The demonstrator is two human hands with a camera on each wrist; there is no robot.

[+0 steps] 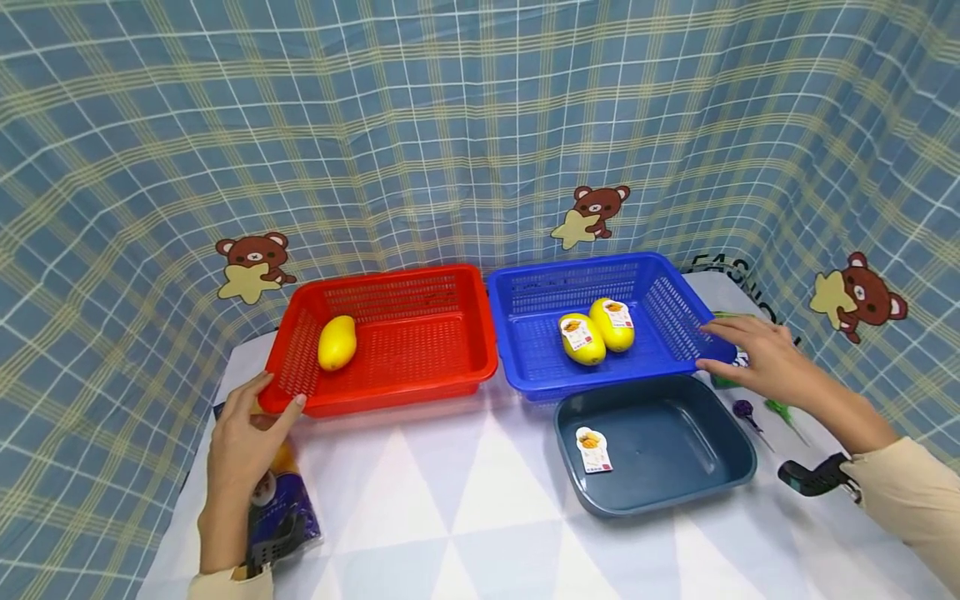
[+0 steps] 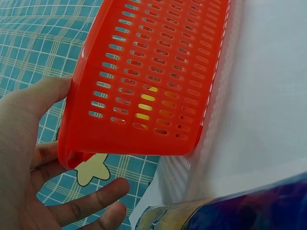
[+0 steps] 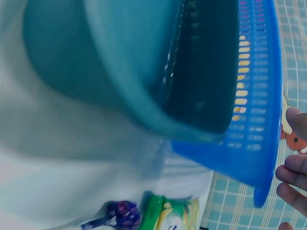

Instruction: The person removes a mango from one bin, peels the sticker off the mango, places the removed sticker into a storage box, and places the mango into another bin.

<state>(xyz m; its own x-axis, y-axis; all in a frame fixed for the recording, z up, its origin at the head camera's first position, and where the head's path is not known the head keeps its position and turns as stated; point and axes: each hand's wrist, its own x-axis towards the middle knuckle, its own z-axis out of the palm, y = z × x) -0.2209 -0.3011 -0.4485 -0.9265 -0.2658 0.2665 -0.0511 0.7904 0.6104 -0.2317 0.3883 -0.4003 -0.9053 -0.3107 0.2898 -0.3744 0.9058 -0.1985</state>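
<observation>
My left hand [image 1: 238,442] grips the near left corner of a red basket [image 1: 405,400]; in the left wrist view the thumb [image 2: 55,93] meets the rim and two fingers pass behind it. One yellow mango [image 1: 337,342] lies inside. On the other side, my right hand [image 1: 757,354] hovers with parted fingers at the near right corner of a blue basket [image 1: 540,384]. In the right wrist view, its fingertips [image 3: 284,175] stand close to the rim, apparently off it. Two labelled mangoes, one nearer [image 1: 582,339] and one farther [image 1: 612,324], lie together in that basket.
A dark rectangular basin [image 1: 652,500] holding a mango label [image 1: 593,450] stands before the blue basket. A dark blue packet [image 1: 288,508] lies beneath my left forearm. At right are a purple round-headed stick [image 1: 743,408], a green stick [image 1: 778,408] and a green packet [image 3: 175,213].
</observation>
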